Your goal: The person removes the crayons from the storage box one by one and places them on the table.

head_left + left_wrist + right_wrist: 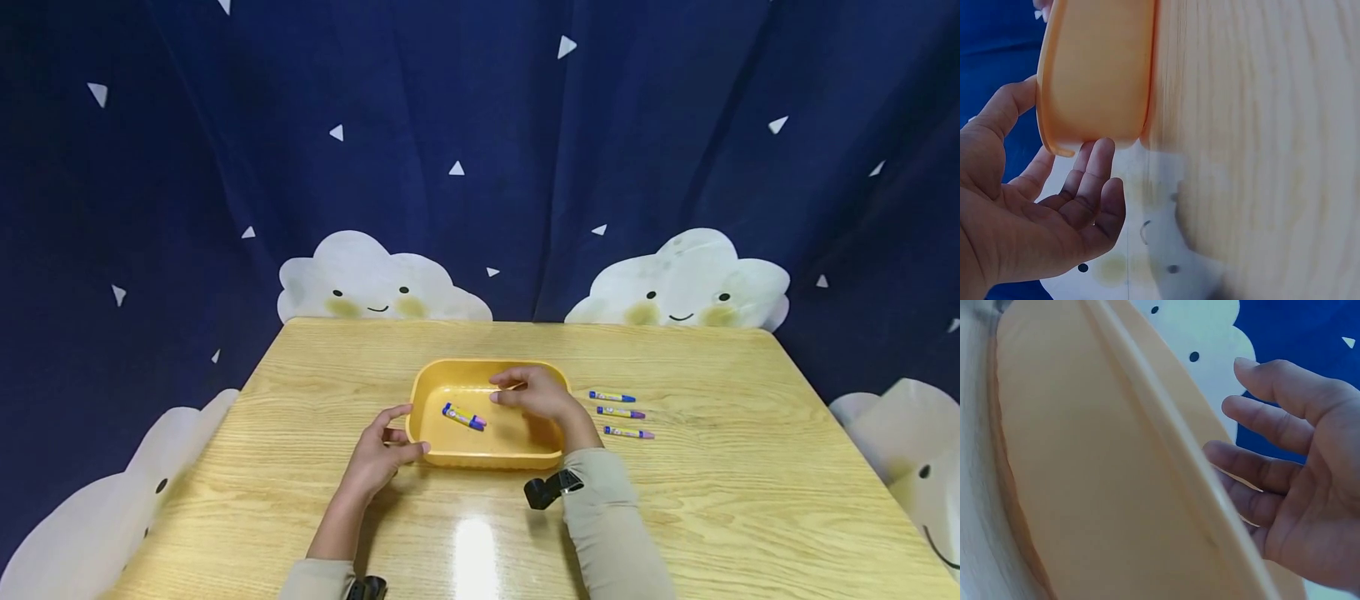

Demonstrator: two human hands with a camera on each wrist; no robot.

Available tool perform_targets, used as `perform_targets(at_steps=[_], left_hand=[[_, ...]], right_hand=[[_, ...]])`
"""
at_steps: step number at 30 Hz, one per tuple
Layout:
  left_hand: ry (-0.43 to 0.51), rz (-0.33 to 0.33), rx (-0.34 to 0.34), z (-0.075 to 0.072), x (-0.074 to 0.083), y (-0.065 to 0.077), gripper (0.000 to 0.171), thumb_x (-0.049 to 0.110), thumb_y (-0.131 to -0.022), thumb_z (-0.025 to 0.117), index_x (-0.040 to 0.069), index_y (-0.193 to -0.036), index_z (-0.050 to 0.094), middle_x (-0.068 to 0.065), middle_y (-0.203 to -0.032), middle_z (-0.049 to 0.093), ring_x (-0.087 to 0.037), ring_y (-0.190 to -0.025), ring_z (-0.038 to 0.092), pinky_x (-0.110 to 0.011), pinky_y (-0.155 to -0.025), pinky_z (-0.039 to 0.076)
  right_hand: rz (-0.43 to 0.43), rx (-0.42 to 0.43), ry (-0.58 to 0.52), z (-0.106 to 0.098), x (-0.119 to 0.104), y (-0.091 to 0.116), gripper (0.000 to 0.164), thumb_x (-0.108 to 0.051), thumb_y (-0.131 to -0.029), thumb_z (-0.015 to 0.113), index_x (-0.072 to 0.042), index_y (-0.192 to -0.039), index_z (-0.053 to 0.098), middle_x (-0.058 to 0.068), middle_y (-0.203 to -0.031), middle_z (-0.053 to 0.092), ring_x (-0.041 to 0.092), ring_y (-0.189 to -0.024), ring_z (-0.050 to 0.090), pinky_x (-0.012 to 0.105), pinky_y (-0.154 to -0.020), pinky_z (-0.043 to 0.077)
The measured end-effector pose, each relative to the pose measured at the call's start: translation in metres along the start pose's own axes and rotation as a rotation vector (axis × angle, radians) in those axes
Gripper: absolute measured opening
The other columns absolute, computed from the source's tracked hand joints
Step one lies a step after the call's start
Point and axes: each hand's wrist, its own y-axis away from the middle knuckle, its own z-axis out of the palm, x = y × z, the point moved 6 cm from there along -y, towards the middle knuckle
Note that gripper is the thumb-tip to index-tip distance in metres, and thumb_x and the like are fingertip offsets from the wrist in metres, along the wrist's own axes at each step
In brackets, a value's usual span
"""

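A yellow plastic basin (487, 460) sits on the wooden table. My left hand (375, 458) holds its left end, thumb at the near corner and fingers against the side. In the left wrist view, the fingers of this hand (1054, 200) bend around the basin's end wall. Over the right part of the basin is my right hand (542, 396), its fingers loosely spread with nothing between them. The right wrist view shows that hand (1297, 469) past the rim (1172, 434). Two crayons (463, 416), one blue-tipped and one pink-tipped, lie side by side inside the basin.
Right of the basin, a blue crayon (612, 397), a purple crayon (620, 412) and a pink crayon (628, 432) lie in a column on the table (750, 483). A dark blue curtain (510, 108) with white clouds hangs behind the table's far edge.
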Motion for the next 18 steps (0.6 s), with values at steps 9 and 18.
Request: perform_targets(at_steps=[9,18], left_hand=[[0.030,-0.026,-0.032,0.001,0.000,0.000,0.069,0.002,-0.070,0.079,0.005,-0.131,0.049,-0.016,-0.087,0.049,-0.017,-0.066,0.045,-0.024,-0.050,0.039],[0.015,-0.016,-0.010,0.000,-0.001,-0.001,0.068,0.005,-0.069,0.080,0.007,-0.130,0.050,-0.012,-0.084,0.051,-0.017,-0.067,0.046,-0.025,-0.051,0.040]], right_hand=[[-0.033,-0.018,-0.054,0.023,0.003,-0.017,0.036,-0.016,-0.084,0.068,0.003,-0.114,0.063,0.009,-0.103,0.063,0.021,-0.089,0.058,0.032,-0.073,0.047],[-0.004,-0.006,-0.082,0.042,0.011,-0.029,0.032,-0.013,-0.081,0.070,0.004,-0.107,0.065,0.005,-0.089,0.062,0.018,-0.085,0.054,0.031,-0.077,0.043]])
